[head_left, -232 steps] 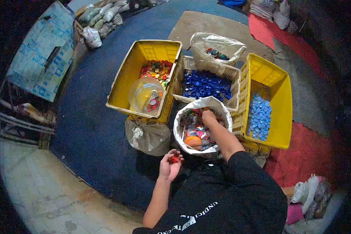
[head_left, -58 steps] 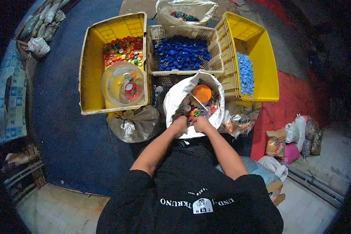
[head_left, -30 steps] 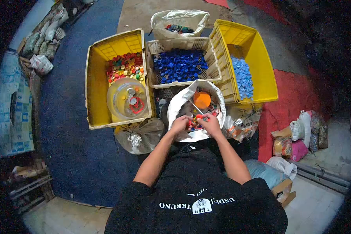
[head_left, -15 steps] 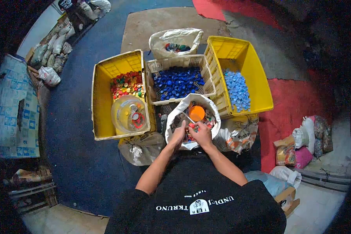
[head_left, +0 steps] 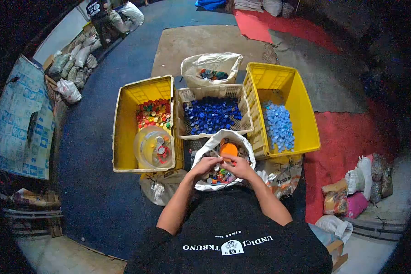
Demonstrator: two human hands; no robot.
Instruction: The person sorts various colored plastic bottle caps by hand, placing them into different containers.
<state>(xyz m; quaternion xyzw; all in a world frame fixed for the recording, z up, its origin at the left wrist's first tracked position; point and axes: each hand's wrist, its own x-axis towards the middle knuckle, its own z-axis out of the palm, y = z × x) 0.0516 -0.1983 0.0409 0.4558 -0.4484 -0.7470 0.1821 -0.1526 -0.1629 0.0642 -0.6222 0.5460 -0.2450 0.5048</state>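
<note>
My left hand (head_left: pixel 206 167) and my right hand (head_left: pixel 240 167) meet over a white sack (head_left: pixel 204 183) of mixed bottle caps (head_left: pixel 223 176). Both have their fingers pinched together, fingertips almost touching; what they hold is too small to make out. A thin pale strip shows just beyond the left fingertips. Behind the right fingers lies a round orange lid (head_left: pixel 229 149) inside the sack. Beyond it stands a white crate (head_left: pixel 181 109) of dark blue caps (head_left: pixel 212 114).
Left, a yellow bin (head_left: pixel 121 137) holds red and yellow caps (head_left: pixel 155 113) and a clear round tub (head_left: pixel 144 148). Right, another yellow bin (head_left: pixel 301 123) holds light blue caps (head_left: pixel 278 127). An open sack (head_left: pixel 192 73) stands behind the crate. A person (head_left: pixel 98 20) is at far left.
The view has tilted up, so the bins sit lower in it. My hands have come closer together over the sack, and the pale strip shows less.
</note>
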